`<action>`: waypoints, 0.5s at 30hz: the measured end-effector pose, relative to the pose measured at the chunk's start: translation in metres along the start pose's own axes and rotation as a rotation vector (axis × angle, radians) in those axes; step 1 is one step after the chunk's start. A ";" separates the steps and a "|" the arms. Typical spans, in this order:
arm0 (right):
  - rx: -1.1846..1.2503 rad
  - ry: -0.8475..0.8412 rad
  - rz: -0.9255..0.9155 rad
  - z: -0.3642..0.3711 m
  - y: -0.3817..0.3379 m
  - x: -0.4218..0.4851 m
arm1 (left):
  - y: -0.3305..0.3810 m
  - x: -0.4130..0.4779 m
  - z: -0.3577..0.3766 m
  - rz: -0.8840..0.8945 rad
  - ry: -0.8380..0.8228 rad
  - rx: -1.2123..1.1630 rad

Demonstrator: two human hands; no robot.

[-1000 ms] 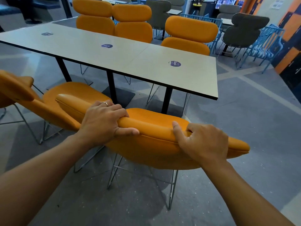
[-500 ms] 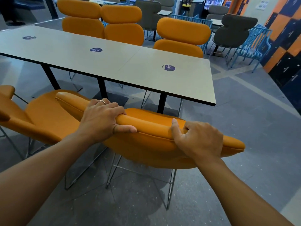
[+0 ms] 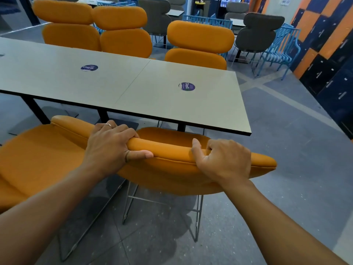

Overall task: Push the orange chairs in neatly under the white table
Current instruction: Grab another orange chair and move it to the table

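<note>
An orange chair (image 3: 172, 150) stands right in front of me at the near edge of the white table (image 3: 149, 96), its seat partly under the tabletop. My left hand (image 3: 108, 144) grips the top of its backrest on the left. My right hand (image 3: 223, 159) grips the same backrest top further right, thumb on my side. A second orange chair (image 3: 38, 155) stands close on the left, touching or overlapping the first. Three more orange chairs (image 3: 198, 44) line the table's far side.
Black table legs (image 3: 103, 115) and base plates stand under the table. Grey chairs (image 3: 259, 31) and blue metal chairs (image 3: 278, 46) fill the back right. Orange and dark lockers (image 3: 328, 54) run along the right wall. Open grey floor lies to the right.
The chair and both hands have moved forward toward the table; the table edge is now much nearer the backrest. Both hands keep the same grip.
</note>
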State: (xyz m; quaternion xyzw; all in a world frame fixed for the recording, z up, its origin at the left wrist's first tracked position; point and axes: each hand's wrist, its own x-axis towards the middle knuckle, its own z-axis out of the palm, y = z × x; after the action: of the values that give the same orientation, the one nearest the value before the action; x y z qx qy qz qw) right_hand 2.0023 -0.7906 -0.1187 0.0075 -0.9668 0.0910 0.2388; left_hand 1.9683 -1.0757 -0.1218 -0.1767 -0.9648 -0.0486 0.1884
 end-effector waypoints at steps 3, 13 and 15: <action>-0.016 -0.017 -0.002 0.008 0.000 0.018 | -0.006 0.016 0.007 -0.002 0.008 0.009; -0.047 -0.031 -0.003 0.031 0.000 0.070 | -0.025 0.070 0.023 -0.016 -0.018 -0.030; -0.067 -0.041 -0.004 0.035 0.003 0.080 | -0.028 0.080 0.028 -0.019 -0.028 -0.029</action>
State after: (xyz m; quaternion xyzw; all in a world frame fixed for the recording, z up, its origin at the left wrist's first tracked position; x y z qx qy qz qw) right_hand 1.9148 -0.7917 -0.1127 0.0033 -0.9740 0.0577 0.2193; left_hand 1.8792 -1.0717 -0.1181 -0.1710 -0.9682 -0.0620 0.1719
